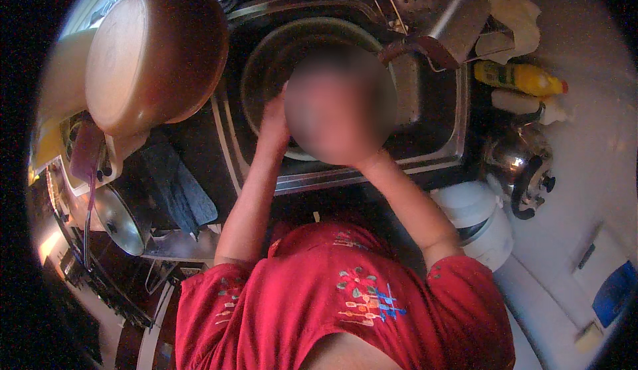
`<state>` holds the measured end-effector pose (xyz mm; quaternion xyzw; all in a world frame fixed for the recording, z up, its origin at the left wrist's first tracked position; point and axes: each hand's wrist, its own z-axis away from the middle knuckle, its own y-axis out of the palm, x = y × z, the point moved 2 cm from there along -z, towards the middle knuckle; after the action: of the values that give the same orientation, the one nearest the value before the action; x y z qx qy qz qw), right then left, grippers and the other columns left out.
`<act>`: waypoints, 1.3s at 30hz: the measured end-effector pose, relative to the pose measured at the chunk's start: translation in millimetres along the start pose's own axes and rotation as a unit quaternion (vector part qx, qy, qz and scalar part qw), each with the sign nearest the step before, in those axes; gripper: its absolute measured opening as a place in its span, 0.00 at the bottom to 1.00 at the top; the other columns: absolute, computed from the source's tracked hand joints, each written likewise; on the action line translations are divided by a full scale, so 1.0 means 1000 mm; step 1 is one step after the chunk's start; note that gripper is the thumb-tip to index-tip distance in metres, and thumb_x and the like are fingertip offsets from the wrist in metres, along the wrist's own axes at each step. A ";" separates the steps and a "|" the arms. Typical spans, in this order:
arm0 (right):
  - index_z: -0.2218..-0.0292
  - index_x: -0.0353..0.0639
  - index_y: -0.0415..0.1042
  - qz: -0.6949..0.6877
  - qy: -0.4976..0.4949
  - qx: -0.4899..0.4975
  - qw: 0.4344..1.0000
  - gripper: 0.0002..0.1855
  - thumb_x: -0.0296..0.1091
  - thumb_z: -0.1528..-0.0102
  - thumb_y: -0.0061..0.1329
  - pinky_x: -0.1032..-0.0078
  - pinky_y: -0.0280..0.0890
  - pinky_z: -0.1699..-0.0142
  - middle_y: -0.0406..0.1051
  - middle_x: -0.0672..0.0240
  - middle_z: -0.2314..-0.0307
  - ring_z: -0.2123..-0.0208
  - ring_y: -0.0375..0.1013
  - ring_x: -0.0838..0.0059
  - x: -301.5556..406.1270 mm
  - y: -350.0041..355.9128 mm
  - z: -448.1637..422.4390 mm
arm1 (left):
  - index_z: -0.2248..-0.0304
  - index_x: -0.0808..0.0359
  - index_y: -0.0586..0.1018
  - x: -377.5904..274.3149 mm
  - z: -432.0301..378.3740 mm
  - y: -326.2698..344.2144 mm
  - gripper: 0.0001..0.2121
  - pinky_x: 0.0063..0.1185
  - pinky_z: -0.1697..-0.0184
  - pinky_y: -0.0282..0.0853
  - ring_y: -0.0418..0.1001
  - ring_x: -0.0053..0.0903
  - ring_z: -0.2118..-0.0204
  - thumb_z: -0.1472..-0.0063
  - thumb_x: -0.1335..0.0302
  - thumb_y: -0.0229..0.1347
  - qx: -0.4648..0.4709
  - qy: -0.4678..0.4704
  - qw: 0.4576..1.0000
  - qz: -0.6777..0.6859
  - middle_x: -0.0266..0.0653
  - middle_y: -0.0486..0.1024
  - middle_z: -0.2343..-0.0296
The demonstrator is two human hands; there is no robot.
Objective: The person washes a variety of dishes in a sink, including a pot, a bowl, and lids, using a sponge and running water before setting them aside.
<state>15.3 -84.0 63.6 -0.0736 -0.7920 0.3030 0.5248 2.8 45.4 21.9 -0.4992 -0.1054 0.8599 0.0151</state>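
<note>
A large round basin [251, 66] sits in the stainless steel sink [319, 182] before me. My left hand [277, 113] is at the left part of the basin, and its fingers run into a blurred round patch. The same patch covers most of my right hand [351, 133], which reaches over the basin from the lower right. What either hand holds or touches is hidden there. Beyond the right hand, a brown handle [418, 48] juts over the sink's upper right from a metal vessel [461, 16].
On the left, a big brown pan [184, 56] stands tilted with its base outward. Below it are a dark grey cloth [182, 185] and a lid [121, 223]. Rightward are a yellow bottle [518, 78], a shiny kettle [518, 160] and a white container [486, 235].
</note>
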 end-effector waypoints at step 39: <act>0.55 0.37 0.58 -0.046 0.216 -0.221 0.950 0.19 0.31 0.50 0.37 0.74 0.46 0.48 0.58 0.60 0.56 0.52 0.55 0.66 -0.027 -0.001 0.067 | 0.55 0.65 0.62 0.028 0.002 0.008 0.22 0.28 0.51 0.52 0.59 0.31 0.55 0.44 0.58 0.41 -0.085 -0.080 0.817 0.565 0.38 0.62 0.57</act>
<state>-31.8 -123.4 24.7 -0.2150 -0.7095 0.0727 0.6671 -12.6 40.5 -2.4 -0.4002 0.1221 0.7415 -0.5245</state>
